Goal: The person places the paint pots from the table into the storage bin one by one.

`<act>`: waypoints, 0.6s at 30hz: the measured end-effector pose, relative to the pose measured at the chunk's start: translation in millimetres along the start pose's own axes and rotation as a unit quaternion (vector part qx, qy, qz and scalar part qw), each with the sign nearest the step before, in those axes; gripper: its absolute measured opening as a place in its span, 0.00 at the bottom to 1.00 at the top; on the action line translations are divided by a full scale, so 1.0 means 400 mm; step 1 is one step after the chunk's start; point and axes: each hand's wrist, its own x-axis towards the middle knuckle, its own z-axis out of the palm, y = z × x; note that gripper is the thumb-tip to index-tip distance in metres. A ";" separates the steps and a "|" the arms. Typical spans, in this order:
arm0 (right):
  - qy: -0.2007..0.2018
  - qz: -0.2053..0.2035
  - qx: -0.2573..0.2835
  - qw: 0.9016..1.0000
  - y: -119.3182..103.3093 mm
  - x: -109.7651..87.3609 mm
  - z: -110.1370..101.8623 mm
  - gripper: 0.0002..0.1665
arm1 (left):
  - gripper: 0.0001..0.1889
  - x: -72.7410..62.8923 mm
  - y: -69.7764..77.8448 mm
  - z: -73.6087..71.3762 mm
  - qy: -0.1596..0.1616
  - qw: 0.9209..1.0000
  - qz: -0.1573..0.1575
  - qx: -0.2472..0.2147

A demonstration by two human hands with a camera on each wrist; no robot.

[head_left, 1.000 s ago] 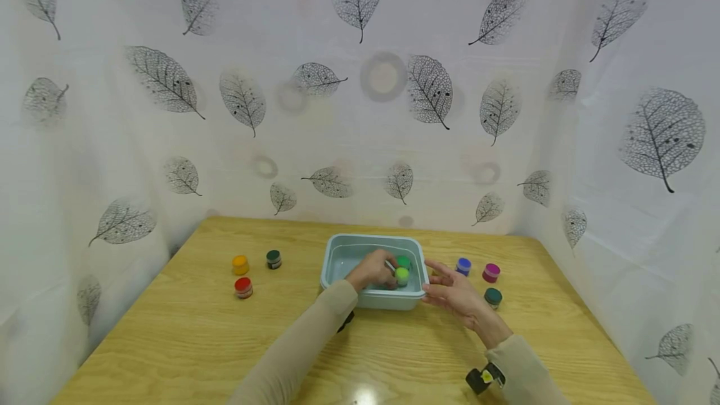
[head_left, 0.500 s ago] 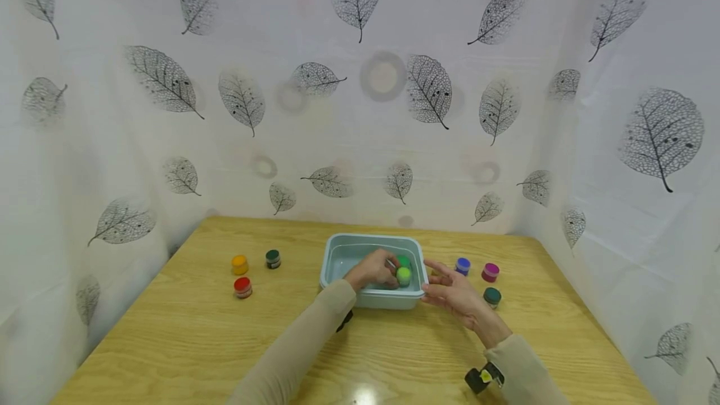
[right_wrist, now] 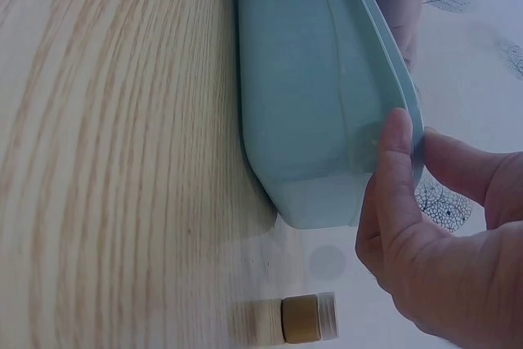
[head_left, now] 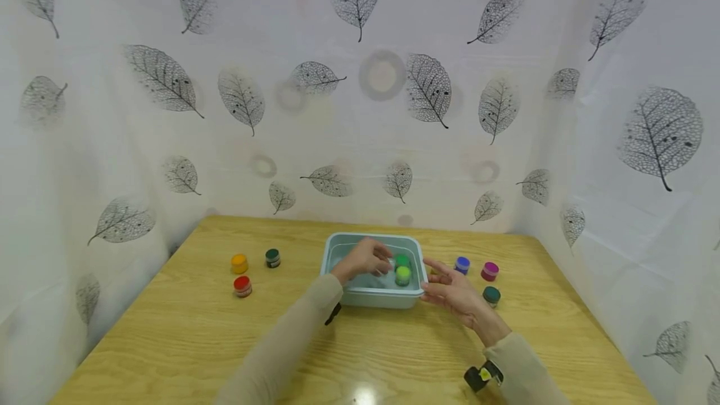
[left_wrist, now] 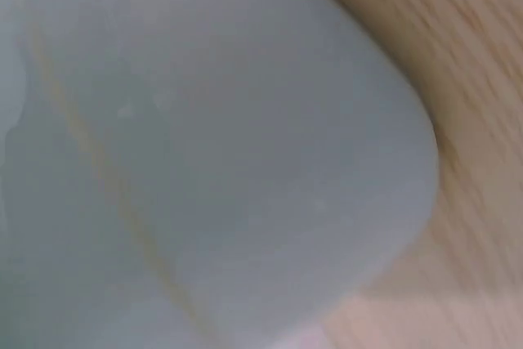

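A pale blue-green plastic tub (head_left: 378, 299) stands on the wooden table. Inside it, at the right end, are a green-lidded jar (head_left: 402, 261) and a light-green jar (head_left: 402, 276). My left hand (head_left: 364, 259) is over the tub's inside, left of these jars, fingers loosely bent and holding nothing. Only the tub's wall (left_wrist: 310, 145) and the table show in the left wrist view. My right hand (head_left: 458, 299) pinches the tub's front right corner; in the right wrist view a thumb and finger (right_wrist: 396, 132) lie on either side of the rim (right_wrist: 409, 91).
To the left stand orange (head_left: 239, 263), red (head_left: 243, 286) and dark green (head_left: 272, 258) jars. On the right are blue (head_left: 462, 265), magenta (head_left: 490, 271) and dark teal (head_left: 492, 295) jars. A yellowish jar (right_wrist: 301, 319) is mostly hidden behind my right hand. A leaf-patterned curtain (head_left: 360, 117) surrounds the table.
My left hand has let go of the light-green jar and moved up and left, away from it. The right hand stays at the tub's corner.
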 end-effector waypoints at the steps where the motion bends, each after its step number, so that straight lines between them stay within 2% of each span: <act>1: 0.003 0.002 0.000 1.000 -0.001 -0.001 0.000 0.42 | 0.16 -0.002 0.002 -0.007 -0.001 1.000 0.004 0.009; 4: 0.013 0.004 0.000 1.000 -0.002 -0.002 -0.002 0.42 | 0.16 -0.010 0.007 -0.027 -0.005 0.999 0.018 0.029; 11: 0.021 0.010 0.001 1.000 0.001 -0.002 -0.004 0.43 | 0.16 -0.031 0.009 -0.061 -0.018 0.999 0.039 0.030; 15: 0.020 0.007 0.001 1.000 0.001 -0.002 -0.001 0.42 | 0.13 -0.049 0.006 -0.077 0.000 0.999 0.042 0.034; 18: 0.017 0.005 -0.001 1.000 0.000 -0.001 0.003 0.42 | 0.13 -0.064 0.005 -0.087 0.026 0.998 0.035 0.038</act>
